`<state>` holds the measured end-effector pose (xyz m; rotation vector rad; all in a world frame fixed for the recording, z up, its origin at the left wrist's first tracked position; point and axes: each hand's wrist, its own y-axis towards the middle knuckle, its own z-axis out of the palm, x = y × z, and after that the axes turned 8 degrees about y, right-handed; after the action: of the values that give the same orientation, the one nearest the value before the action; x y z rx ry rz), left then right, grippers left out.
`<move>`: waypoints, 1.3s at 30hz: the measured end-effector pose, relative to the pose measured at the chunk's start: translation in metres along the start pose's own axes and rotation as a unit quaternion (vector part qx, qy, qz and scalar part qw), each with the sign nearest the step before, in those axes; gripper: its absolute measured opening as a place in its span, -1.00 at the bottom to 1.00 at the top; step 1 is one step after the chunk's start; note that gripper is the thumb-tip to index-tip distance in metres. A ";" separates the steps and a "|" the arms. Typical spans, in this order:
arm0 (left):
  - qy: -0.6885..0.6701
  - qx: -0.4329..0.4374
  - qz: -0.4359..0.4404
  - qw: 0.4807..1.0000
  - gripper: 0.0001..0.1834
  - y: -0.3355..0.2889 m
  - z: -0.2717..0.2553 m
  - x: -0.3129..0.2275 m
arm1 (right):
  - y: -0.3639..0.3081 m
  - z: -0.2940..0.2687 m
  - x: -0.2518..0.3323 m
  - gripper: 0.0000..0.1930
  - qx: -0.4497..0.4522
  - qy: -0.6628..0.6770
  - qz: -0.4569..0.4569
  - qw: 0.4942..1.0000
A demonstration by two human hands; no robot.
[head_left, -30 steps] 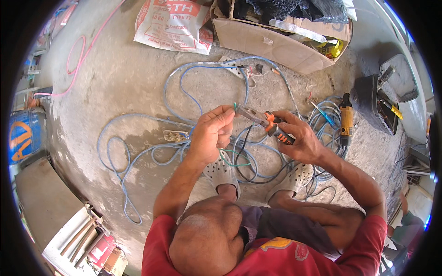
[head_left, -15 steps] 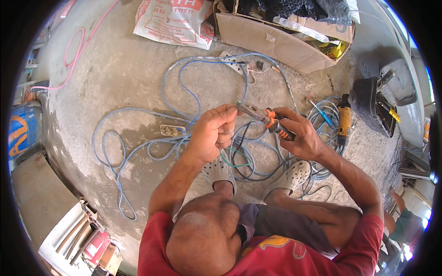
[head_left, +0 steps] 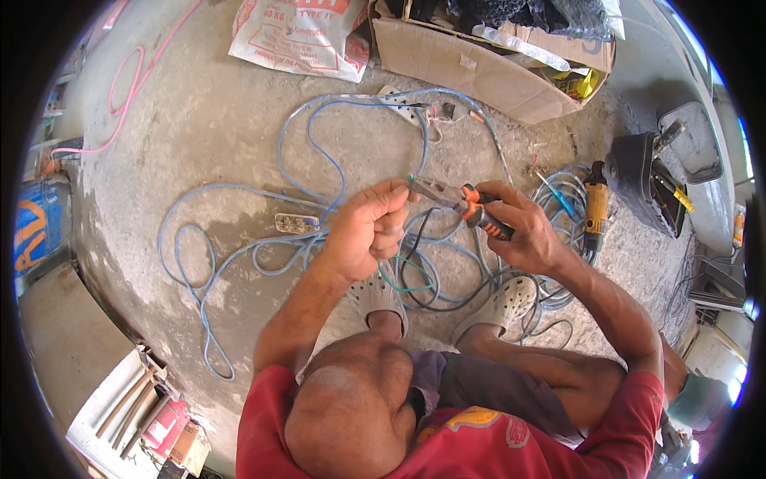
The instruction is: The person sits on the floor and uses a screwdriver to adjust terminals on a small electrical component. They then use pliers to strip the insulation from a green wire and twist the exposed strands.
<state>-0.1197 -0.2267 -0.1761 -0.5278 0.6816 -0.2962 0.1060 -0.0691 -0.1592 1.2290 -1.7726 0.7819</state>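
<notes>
My left hand [head_left: 367, 227] is closed, thumb and forefinger pinching a thin green wire [head_left: 420, 288]. The wire's tip shows just above the fingertips, and its slack loops out below the hand. In my right hand [head_left: 523, 231] are pliers [head_left: 439, 191] with orange and black handles, jaws pointing left. Those jaws meet the wire's tip beside my left thumb; whether they bite on it is too small to tell. Beneath both hands, loops of blue cable [head_left: 263, 191] and black cord [head_left: 435, 307] lie on the concrete floor.
Two socket strips, a near one [head_left: 297, 223] and a far one [head_left: 403, 104], lie among the cables. To the right are a yellow power tool [head_left: 595, 209] and an open black tool bag [head_left: 642, 184]. A cardboard box [head_left: 479, 68] and a printed sack [head_left: 299, 40] stand at the back.
My hands and the pliers stay almost in place, with the pliers still at the wire's tip. At the lower right edge, another person's arm and green clothing have shifted.
</notes>
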 end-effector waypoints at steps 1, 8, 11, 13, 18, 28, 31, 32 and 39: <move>0.001 0.000 0.000 1.000 -0.79 0.000 0.000 0.000 | 0.000 0.000 -0.001 -0.60 -0.003 -0.004 -0.002 1.000; 0.019 0.019 -0.013 1.000 -0.80 0.002 0.003 0.000 | -0.007 -0.001 -0.015 -0.46 -0.007 -0.036 0.002 0.999; 0.040 0.001 0.002 0.999 -0.80 0.002 0.004 0.003 | -0.004 0.003 -0.011 -0.39 -0.021 0.006 0.060 0.998; 0.048 -0.018 0.018 0.999 -0.81 0.004 0.008 0.007 | -0.003 0.004 -0.011 -0.39 -0.018 -0.007 0.061 0.998; 0.041 -0.035 0.060 0.997 -0.83 0.008 0.019 0.020 | -0.008 0.011 -0.022 -0.44 0.005 -0.041 0.039 0.998; 0.162 -0.007 -0.053 0.985 -0.82 0.009 0.013 0.021 | -0.003 -0.047 -0.045 -0.39 0.036 -0.313 -0.133 0.940; 0.208 0.021 -0.104 0.972 -0.79 0.002 0.016 0.010 | 0.005 -0.059 -0.043 -0.45 0.055 -0.374 -0.156 0.913; 0.249 0.036 -0.129 0.959 -0.78 -0.003 0.020 0.004 | 0.004 -0.063 -0.051 -0.48 0.035 -0.380 -0.191 0.904; 0.193 -0.079 -0.083 0.974 -0.79 -0.066 -0.043 -0.008 | -0.103 -0.136 -0.106 -0.53 -0.206 -0.212 0.133 0.946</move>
<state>-0.1597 -0.2935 -0.1637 -0.6902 1.0470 -0.5126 0.2605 0.0569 -0.1857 0.9281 -2.3436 0.2644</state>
